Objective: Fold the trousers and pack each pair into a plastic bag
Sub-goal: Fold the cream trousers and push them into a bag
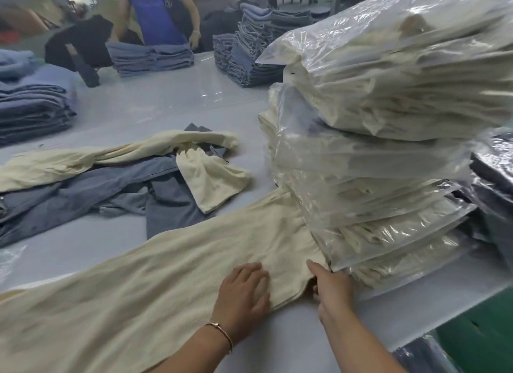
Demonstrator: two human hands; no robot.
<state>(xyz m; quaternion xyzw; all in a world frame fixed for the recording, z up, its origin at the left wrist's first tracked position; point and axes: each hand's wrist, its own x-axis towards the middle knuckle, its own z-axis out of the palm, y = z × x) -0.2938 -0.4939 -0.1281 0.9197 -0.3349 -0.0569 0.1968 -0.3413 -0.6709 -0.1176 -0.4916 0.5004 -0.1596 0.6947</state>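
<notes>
1. Big and grey-white, the table [172, 100] fills a busy work room, with cloth piled all over it.

2. On the cream trousers [155, 275] lies the left hand [244, 292], flat, fingers straight and a little spread. It holds nothing. I think it presses down so the cloth stays put and smooth. A thin bracelet [222, 333] sits on that wrist.

3. Just beside it is the right hand [331, 288], at the edge of the trousers. Its thumb lies on top and its fingers seem tucked under the cloth edge, so it looks like a pinch. I think it is ready to lift that end for a fold.

4. One pair of cream trousers lies long across the near table. Its far end touches the foot of the stack of bagged trousers [374, 156], maybe running a bit under it. No fold shows yet, and it is not in a bag.

5. That stack is tall and leans a little. I count about seven or eight shiny bags, but they blur, so I am not sure. It stands close so done bags can go straight on top.

6. More bagged dark trousers [494, 164] sit at the right edge.

7. Further out, a loose heap [116, 184] waits: one more cream pair and a few blue-grey ones, tangled.

8. Four or so piles of folded blue trousers [151, 57] stand at the back, where another person [163, 14] in a blue apron works.
</notes>
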